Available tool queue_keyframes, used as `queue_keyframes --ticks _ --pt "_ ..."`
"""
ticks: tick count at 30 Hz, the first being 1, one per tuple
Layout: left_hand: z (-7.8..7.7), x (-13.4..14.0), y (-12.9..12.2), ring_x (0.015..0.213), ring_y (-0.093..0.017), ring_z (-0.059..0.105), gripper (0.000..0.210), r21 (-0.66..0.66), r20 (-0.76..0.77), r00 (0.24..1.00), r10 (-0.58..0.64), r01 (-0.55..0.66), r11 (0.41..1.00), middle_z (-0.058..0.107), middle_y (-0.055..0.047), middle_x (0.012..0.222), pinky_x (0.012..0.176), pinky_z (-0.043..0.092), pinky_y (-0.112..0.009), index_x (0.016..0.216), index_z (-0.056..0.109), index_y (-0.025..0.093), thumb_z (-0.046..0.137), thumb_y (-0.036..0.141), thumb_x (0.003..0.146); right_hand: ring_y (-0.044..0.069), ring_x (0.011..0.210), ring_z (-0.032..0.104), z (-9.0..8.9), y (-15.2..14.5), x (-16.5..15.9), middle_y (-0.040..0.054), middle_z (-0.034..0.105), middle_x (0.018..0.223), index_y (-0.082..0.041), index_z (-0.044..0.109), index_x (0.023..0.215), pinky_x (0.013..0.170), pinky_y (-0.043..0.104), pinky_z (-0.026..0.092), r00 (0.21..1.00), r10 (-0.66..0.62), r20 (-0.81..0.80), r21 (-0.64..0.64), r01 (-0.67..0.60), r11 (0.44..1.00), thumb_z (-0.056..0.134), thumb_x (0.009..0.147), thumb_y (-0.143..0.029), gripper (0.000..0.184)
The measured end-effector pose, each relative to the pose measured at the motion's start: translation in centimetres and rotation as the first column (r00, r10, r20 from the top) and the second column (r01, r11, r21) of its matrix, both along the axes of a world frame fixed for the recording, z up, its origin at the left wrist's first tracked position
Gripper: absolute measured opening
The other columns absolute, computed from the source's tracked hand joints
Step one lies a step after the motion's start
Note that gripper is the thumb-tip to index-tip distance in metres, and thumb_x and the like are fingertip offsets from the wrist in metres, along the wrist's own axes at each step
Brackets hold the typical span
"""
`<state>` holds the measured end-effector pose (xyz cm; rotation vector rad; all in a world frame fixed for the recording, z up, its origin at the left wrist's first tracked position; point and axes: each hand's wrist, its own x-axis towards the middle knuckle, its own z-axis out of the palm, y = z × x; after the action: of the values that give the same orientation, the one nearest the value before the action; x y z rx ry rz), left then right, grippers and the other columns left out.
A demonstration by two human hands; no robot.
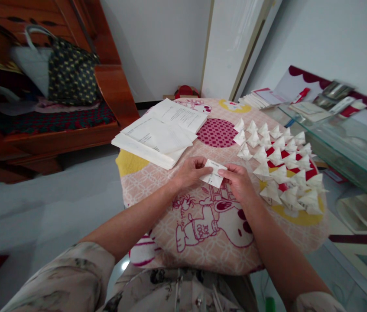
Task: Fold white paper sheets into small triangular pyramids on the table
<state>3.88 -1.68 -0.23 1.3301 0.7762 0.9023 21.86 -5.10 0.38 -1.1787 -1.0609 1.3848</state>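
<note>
Between my two hands is a small folded square of white printed paper (215, 174), held above the patterned cloth. My left hand (192, 172) pinches its left edge with the thumb on top. On the opposite edge, my right hand (237, 180) grips it, thumb also on top and fingers beneath. Several folded paper pieces with pointed tips (276, 156) stand in rows on the cloth, right of my right hand. Beyond my left hand lies a stack of printed paper sheets (160, 136).
A round table with a cartoon-patterned cloth (157, 186) is in front of me. At right, a glass shelf (349, 138) holds a metal container (334, 92) and papers. A wooden bench (73, 130) at left carries a dark patterned bag (71, 71).
</note>
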Motion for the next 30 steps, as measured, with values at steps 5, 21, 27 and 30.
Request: queue_keyframes --ticks 5,21,27,30 --pt "0.3 -0.2 0.0 0.067 -0.010 0.060 0.022 0.045 -0.060 0.998 0.015 -0.012 0.999 0.068 -0.004 0.080 0.061 0.046 -0.022 0.086 0.064 0.011 0.067 0.032 0.080 0.010 0.043 0.052 0.1 0.0 0.0 -0.0001 0.063 0.052 -0.017 0.067 0.066 0.041 0.022 0.038 0.998 0.036 0.046 0.024 -0.037 0.999 0.079 0.069 -0.037 0.023" --pt "1.1 -0.7 -0.1 0.065 -0.010 0.054 0.021 0.262 -0.227 0.963 0.146 -0.084 0.961 0.064 -0.001 0.076 0.057 0.039 -0.022 0.087 0.069 0.011 0.063 0.030 0.082 0.016 0.051 0.064 0.1 0.2 0.0 0.0003 0.069 0.058 -0.019 0.072 0.073 0.052 0.028 0.053 0.998 -0.056 -0.003 0.076 0.057 0.996 0.082 0.063 -0.032 0.019" --pt "1.2 -0.8 -0.8 0.068 -0.012 0.055 0.016 0.566 -0.252 0.909 0.332 -0.139 0.812 0.064 0.000 0.076 0.062 0.041 -0.024 0.084 0.066 0.014 0.061 0.029 0.086 0.016 0.058 0.067 -0.2 0.3 0.0 -0.0004 0.072 0.065 -0.020 0.070 0.074 0.063 0.030 0.056 0.998 -0.061 0.036 0.129 0.055 0.990 0.081 0.063 -0.028 0.018" --pt "1.0 -0.8 -0.9 0.079 -0.014 0.060 0.012 0.781 -0.241 0.912 0.333 -0.022 0.625 0.067 -0.004 0.084 0.072 0.047 -0.027 0.090 0.065 0.014 0.057 0.024 0.090 0.017 0.068 0.068 -0.4 0.6 0.0 0.0010 0.074 0.075 -0.020 0.071 0.074 0.070 0.031 0.056 0.996 -0.072 0.052 0.155 0.063 0.986 0.081 0.061 -0.027 0.018"
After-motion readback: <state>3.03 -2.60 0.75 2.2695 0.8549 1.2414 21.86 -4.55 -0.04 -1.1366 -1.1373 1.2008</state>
